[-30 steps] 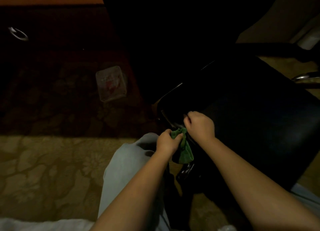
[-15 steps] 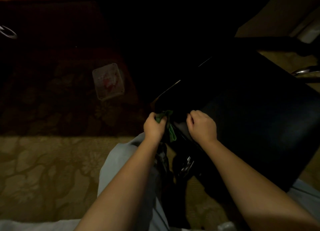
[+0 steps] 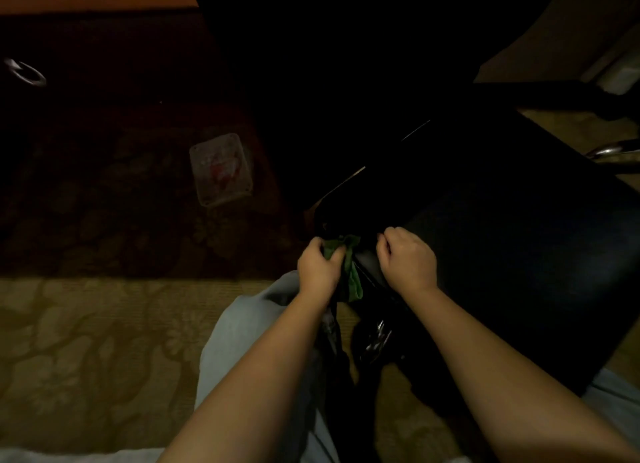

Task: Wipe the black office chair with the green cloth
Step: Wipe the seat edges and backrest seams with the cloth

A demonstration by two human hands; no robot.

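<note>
The black office chair [image 3: 512, 240] fills the right half of the dim view, its seat tilted with a corner pointing toward me. My left hand [image 3: 320, 266] grips the bunched green cloth [image 3: 351, 272] against the seat's near-left corner; a strip of cloth hangs down below the hand. My right hand [image 3: 408, 260] sits just right of it, fingers curled over the seat's front edge. Whether those fingers grip the edge is hard to see in the dark.
A clear plastic box [image 3: 221, 169] with red contents lies on the dark patterned carpet [image 3: 104, 192] to the left. A metal ring [image 3: 26, 71] shows at far left. Chrome chair parts [image 3: 375, 338] sit below the seat. My knee [image 3: 249, 324] is under my arms.
My left hand has carried the cloth up and left, from beside my right hand to the seat's left corner. My right hand stayed on the seat edge.
</note>
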